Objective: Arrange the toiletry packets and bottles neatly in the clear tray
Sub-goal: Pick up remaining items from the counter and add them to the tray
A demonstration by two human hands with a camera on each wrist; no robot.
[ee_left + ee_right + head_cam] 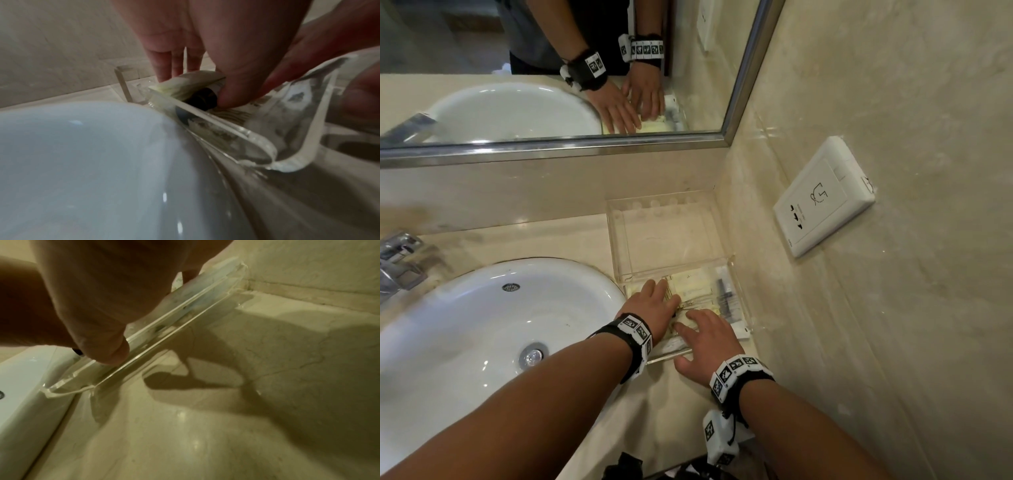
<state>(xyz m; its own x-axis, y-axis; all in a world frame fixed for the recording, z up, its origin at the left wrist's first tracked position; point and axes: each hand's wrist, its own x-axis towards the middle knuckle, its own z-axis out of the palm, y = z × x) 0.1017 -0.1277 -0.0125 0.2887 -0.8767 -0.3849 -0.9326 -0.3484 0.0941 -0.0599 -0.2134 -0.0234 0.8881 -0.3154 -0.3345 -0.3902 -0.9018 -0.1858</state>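
Observation:
A clear acrylic tray [743,303] sits in the counter corner, right of the basin. Pale yellow packets [697,284] and a dark tube [725,297] lie in its near half; the far half [664,236] is bare. My left hand [659,294] lies flat on the packets at the tray's left side. In the left wrist view its fingers [164,65] are straight and the thumb touches a dark bottle cap [205,99] under a yellow packet [185,82]. My right hand [698,329] rests spread over the near packets, its thumb [107,345] at the front wall [164,321].
The white basin [482,325] borders the tray on the left, with a chrome tap [397,260] beyond. A marble wall with a white socket plate [825,195] stands close on the right. A mirror [551,68] hangs behind. Bare counter [205,418] lies in front of the tray.

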